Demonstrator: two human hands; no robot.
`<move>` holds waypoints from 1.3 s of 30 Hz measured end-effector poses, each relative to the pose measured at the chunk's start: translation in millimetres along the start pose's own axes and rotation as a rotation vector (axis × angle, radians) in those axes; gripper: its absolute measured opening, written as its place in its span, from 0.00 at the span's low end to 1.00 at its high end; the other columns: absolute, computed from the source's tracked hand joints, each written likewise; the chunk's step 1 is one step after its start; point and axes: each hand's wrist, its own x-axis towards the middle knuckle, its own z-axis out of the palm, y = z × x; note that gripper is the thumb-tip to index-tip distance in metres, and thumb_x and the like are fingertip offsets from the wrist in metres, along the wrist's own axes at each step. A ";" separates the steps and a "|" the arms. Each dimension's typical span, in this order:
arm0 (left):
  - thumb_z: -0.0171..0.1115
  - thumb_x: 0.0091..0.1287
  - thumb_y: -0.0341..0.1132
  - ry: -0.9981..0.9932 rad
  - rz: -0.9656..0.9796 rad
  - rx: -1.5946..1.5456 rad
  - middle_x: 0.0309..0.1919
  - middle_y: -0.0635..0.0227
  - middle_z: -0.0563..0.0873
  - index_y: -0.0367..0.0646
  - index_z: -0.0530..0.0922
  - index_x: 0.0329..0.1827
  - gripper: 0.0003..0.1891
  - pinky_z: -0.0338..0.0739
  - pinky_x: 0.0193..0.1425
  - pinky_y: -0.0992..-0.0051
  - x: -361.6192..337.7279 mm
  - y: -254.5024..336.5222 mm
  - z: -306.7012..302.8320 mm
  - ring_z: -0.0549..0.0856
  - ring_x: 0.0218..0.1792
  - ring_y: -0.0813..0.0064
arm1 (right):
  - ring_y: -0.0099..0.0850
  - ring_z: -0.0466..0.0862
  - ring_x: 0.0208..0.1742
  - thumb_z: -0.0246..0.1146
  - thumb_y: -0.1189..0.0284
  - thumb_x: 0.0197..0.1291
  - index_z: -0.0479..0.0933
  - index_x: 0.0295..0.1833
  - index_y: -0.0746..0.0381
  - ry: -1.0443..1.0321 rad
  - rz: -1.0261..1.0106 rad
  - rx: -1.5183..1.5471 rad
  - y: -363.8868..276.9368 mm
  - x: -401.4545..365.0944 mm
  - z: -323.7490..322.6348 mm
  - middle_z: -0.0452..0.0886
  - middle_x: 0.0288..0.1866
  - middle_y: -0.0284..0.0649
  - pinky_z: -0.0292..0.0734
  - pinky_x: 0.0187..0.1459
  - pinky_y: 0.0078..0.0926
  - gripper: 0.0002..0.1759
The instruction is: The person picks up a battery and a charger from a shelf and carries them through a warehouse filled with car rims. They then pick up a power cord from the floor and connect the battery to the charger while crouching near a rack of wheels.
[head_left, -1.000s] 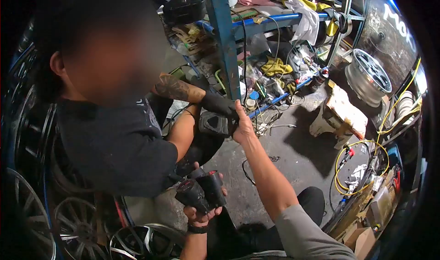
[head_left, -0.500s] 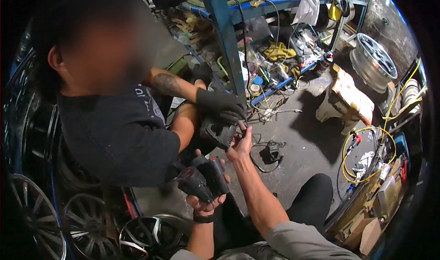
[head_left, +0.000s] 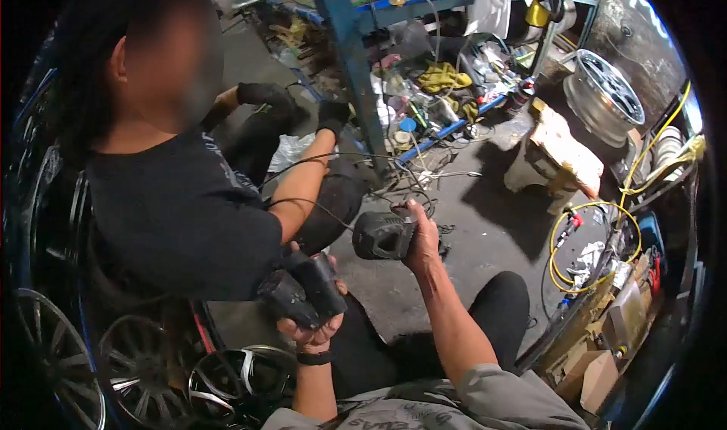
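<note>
Two black, roughly cylindrical pieces [head_left: 321, 284] lie side by side in my left hand [head_left: 318, 330], with my fingers wrapped around them from below. My right hand [head_left: 424, 240] grips a black battery charger [head_left: 381, 235] by its side, thumb along the top edge. The charger's slotted face is turned toward me, and a thin black cord [head_left: 322, 203] loops from it past the other person's arm. Both of my hands are in front of my knees, the charger higher and to the right of the black pieces.
A person [head_left: 174, 218] in a black shirt and dark gloves sits close on my left. Alloy wheels [head_left: 144, 365] stand at lower left. A blue shelf frame [head_left: 352, 74] rises ahead, with clutter. At right are another wheel rim [head_left: 602, 100], a wrapped block [head_left: 560, 153] and a coiled yellow hose [head_left: 556, 259].
The other person's gloved hand has let go of the charger and drawn back. My right hand now holds the charger alone, turned toward me. My left hand shifted slightly left in view.
</note>
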 end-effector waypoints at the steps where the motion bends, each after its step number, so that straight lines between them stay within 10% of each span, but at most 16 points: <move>1: 0.82 0.48 0.29 0.006 0.002 0.000 0.77 0.48 0.58 0.74 0.46 0.81 0.63 0.89 0.44 0.50 1.7 -2.5 1.7 0.70 0.67 0.36 | 0.34 0.85 0.33 0.65 0.55 0.66 0.79 0.44 0.66 0.020 -0.027 0.012 -9.4 -3.1 -4.6 0.84 0.36 0.43 0.83 0.36 0.35 0.21; 26: 0.77 0.51 0.33 0.006 -0.155 -0.027 0.76 0.47 0.56 0.67 0.41 0.83 0.62 0.88 0.35 0.58 7.2 -61.7 -3.2 0.72 0.63 0.39 | 0.32 0.86 0.34 0.66 0.61 0.67 0.77 0.39 0.63 0.163 -0.231 -0.144 -200.2 -98.7 -98.5 0.82 0.31 0.38 0.85 0.36 0.31 0.15; 33: 0.79 0.50 0.33 0.081 -0.166 -0.034 0.75 0.48 0.57 0.66 0.42 0.83 0.62 0.89 0.35 0.58 -3.2 -60.7 -3.9 0.73 0.62 0.41 | 0.23 0.77 0.28 0.62 0.54 0.68 0.79 0.33 0.67 0.285 -0.119 -1.096 -187.7 -90.5 -138.8 0.77 0.25 0.35 0.74 0.34 0.27 0.24; 36: 0.79 0.49 0.33 0.077 -0.152 -0.021 0.75 0.49 0.58 0.66 0.42 0.83 0.63 0.89 0.33 0.59 -8.5 -58.7 -4.2 0.72 0.63 0.43 | 0.51 0.87 0.48 0.57 0.59 0.67 0.84 0.44 0.68 0.157 -0.039 -1.900 -155.9 -77.6 -162.6 0.87 0.41 0.57 0.79 0.51 0.46 0.22; 39: 0.80 0.49 0.34 0.102 -0.127 -0.018 0.75 0.49 0.58 0.67 0.41 0.83 0.64 0.89 0.33 0.59 -11.8 -59.1 -7.4 0.72 0.63 0.43 | 0.57 0.83 0.54 0.56 0.57 0.67 0.84 0.46 0.68 0.023 0.205 -2.044 -85.9 -36.9 -215.2 0.84 0.48 0.61 0.77 0.56 0.51 0.24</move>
